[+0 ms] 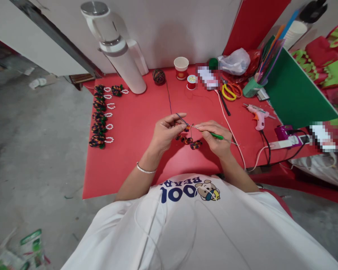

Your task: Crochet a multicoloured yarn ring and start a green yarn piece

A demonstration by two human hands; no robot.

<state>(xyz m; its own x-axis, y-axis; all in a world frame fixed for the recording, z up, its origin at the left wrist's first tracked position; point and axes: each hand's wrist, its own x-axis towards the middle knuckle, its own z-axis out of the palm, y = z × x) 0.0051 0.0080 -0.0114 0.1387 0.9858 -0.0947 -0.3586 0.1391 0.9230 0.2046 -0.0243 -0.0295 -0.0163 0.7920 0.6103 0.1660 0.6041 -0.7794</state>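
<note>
My left hand [169, 131] pinches the multicoloured crochet piece [188, 141] near its top, with dark yarn running over its fingers. That yarn leads up to a multicoloured yarn ball [159, 76] at the back of the red table [129, 123]. In my right hand [217, 138] is a crochet hook with a green grip [217, 136]; its metal tip meets the yarn at my left fingertips. The curled end of the piece hangs between both hands. At the table's left edge lie several finished-looking crochet pieces with white bead loops [99, 117].
A tall white thermos [126, 67], paper cup [181, 68] and red thread spool [191, 82] stand at the back. Yellow-handled scissors [228, 92], a pink glue gun [259, 115], a purple power strip [290, 137] and cables lie right. A green board [298, 86] stands behind them.
</note>
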